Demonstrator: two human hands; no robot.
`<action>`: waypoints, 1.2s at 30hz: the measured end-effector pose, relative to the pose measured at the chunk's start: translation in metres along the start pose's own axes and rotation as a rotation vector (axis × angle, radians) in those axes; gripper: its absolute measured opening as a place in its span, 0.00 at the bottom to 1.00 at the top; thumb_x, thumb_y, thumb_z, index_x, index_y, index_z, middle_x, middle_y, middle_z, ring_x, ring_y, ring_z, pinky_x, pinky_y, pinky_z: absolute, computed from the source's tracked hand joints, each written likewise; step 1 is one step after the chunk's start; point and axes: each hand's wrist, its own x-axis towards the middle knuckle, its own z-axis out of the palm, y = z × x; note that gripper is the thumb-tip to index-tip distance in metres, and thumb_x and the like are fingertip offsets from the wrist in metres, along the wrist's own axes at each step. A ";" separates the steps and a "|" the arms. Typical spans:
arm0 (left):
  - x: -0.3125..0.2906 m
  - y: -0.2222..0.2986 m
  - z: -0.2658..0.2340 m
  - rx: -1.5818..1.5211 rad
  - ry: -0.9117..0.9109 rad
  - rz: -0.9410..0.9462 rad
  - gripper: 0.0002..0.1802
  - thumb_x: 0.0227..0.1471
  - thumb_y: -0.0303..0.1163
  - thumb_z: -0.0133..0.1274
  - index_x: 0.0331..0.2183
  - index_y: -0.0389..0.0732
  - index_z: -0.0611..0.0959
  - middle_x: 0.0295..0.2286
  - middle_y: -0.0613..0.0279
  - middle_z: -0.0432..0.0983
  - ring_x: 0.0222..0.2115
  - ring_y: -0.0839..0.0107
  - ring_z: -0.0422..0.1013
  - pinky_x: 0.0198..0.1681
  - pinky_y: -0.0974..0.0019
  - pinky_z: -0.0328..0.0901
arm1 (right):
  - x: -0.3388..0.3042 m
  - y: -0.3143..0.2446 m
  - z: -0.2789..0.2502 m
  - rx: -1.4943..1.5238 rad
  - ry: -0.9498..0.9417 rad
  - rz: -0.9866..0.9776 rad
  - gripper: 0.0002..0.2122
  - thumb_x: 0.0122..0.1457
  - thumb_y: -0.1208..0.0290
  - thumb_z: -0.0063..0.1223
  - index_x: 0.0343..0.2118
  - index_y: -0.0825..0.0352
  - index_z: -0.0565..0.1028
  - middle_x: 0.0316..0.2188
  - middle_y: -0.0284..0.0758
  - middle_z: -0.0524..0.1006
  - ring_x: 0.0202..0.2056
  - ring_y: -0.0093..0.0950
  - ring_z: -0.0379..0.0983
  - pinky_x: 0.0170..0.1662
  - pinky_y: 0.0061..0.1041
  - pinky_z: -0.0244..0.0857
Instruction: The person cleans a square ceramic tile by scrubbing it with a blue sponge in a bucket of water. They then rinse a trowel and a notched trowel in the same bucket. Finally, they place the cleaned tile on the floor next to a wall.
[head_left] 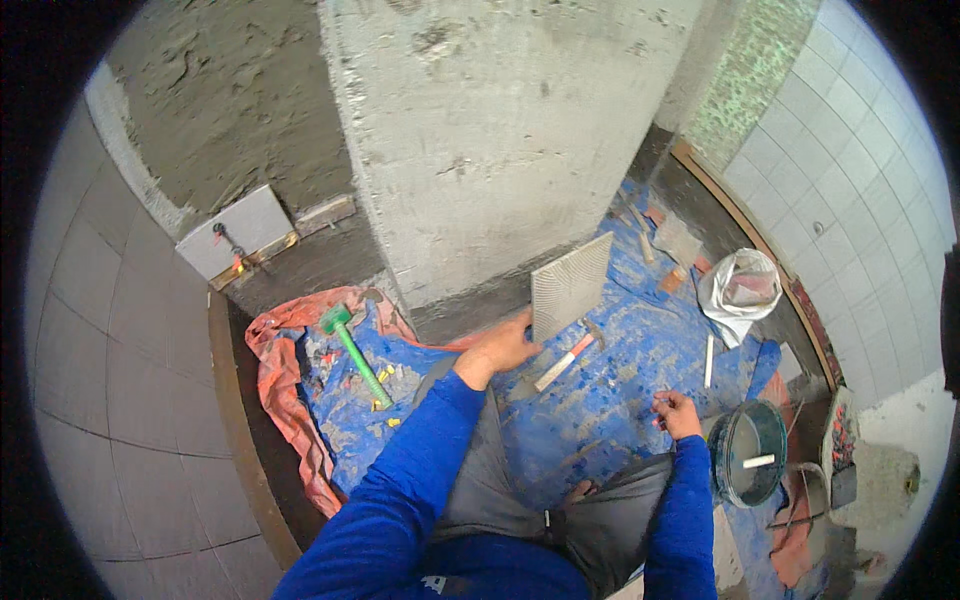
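My left hand (502,350) grips the lower left edge of a square tile (571,287), thumb and fingers closed on it. The tile stands tilted, its grey ribbed face toward me, near the foot of the bare pillar. A hammer (566,361) with a white and orange handle lies on the blue sheet just beyond that hand. Over the sheet to the right, my right hand (680,414) holds nothing, its fingers loosely bent and apart. Closest to it is a dark round bucket (716,455) with a white handle showing inside.
A green mallet (352,352) lies left on the dirty blue sheet (620,420), whose orange edge is bunched up. A white sack (738,293) and a white stick (709,361) lie right. One tile (262,221) with pipe fittings sits on the mortared wall (235,100). A pillar (490,150) rises ahead.
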 end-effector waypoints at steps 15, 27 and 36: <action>0.007 -0.018 0.009 0.143 -0.157 -0.085 0.31 0.48 0.41 0.60 0.54 0.39 0.79 0.51 0.40 0.76 0.53 0.45 0.71 0.57 0.51 0.65 | -0.002 -0.002 -0.002 0.017 -0.001 0.024 0.13 0.60 0.72 0.58 0.45 0.71 0.77 0.28 0.37 0.80 0.19 0.23 0.75 0.21 0.23 0.66; 0.006 -0.026 0.017 0.202 0.017 0.055 0.25 0.50 0.43 0.60 0.46 0.37 0.84 0.44 0.43 0.79 0.48 0.46 0.74 0.53 0.50 0.67 | 0.011 0.018 -0.007 0.021 -0.078 0.034 0.13 0.60 0.71 0.56 0.45 0.70 0.76 0.28 0.36 0.80 0.20 0.25 0.75 0.21 0.24 0.69; 0.010 -0.037 0.022 0.208 0.055 0.150 0.23 0.49 0.42 0.60 0.42 0.34 0.85 0.42 0.38 0.79 0.45 0.44 0.76 0.50 0.50 0.69 | 0.012 0.022 -0.008 0.013 -0.084 0.037 0.10 0.64 0.70 0.57 0.44 0.68 0.76 0.28 0.38 0.82 0.19 0.27 0.77 0.20 0.26 0.69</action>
